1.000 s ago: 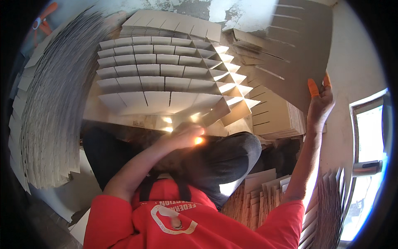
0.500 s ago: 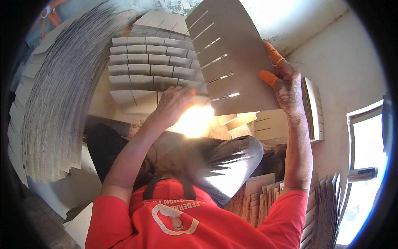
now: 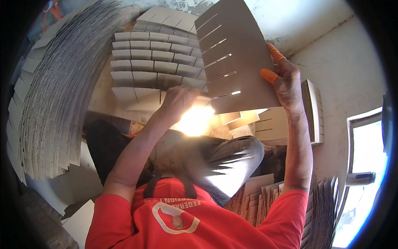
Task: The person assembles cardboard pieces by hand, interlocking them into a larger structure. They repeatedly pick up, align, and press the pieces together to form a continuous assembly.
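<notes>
My right hand (image 3: pixel 287 81), with orange covers on thumb and finger, grips the right edge of a slotted cardboard sheet (image 3: pixel 244 62). The sheet is raised and tilted, with a row of cut slots along its left side. My left hand (image 3: pixel 180 101) is closed, its fingers curled by the sheet's lower left corner and the right part of the front cardboard strip (image 3: pixel 137 96). What those fingers pinch is hidden. Behind that strip stand several rows of slotted cardboard strips (image 3: pixel 141 54); the raised sheet covers their right ends.
A tall curved stack of cardboard pieces (image 3: pixel 62 95) rises at the left. Further slotted cardboard (image 3: pixel 166 18) lies behind the rows. At the right, a cardboard bundle (image 3: pixel 314 112) leans by the wall, and more pieces (image 3: pixel 257 201) stand beside my knee. Bright glare (image 3: pixel 195 121) falls near my left hand.
My left hand has shifted slightly right, and its fingers are curled more tightly. The raised sheet has moved a little to the right at its top; my right hand still grips it.
</notes>
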The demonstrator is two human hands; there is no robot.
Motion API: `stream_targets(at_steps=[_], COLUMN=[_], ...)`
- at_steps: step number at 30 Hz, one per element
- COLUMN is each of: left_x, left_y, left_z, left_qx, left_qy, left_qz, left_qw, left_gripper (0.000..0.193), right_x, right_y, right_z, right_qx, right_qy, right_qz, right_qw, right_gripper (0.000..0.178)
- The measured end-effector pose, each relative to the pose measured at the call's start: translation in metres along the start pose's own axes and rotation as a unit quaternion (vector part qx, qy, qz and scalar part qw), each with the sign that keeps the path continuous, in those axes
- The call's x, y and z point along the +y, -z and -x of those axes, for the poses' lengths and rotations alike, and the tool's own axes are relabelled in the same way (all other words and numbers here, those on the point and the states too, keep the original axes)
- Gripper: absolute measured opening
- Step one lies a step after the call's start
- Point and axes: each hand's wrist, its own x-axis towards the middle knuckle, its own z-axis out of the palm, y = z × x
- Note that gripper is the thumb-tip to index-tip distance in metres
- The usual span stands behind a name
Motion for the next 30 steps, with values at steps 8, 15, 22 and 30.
stream_targets(at_steps=[8,15,22,30], left_x=[0.003,0.001,-0.003,-0.005], left_y=[-0.001,0.000,-0.007,-0.009], left_z=[-0.003,-0.002,-0.009,-0.009], left_qx=[0.004,0.002,-0.004,0.001], left_qy=[0.024,0.005,0.012,0.004], left_qz=[0.027,0.030,0.030,0.029], left_qw=[0.999,1.000,0.999,1.000], left_gripper=[0.014,0.014,0.012,0.008], right_x=[0.022,0.028,0.039,0.069], right_y=[-0.004,-0.020,-0.030,-0.058], right_z=[-0.002,-0.004,-0.022,-0.031], right_qx=[-0.006,-0.018,-0.075,-0.136], right_qy=[-0.021,-0.007,0.002,0.082], right_qz=[0.059,0.017,0.119,0.245], right_qw=[0.998,1.000,0.990,0.956], right_gripper=[0.065,0.066,0.067,0.078])
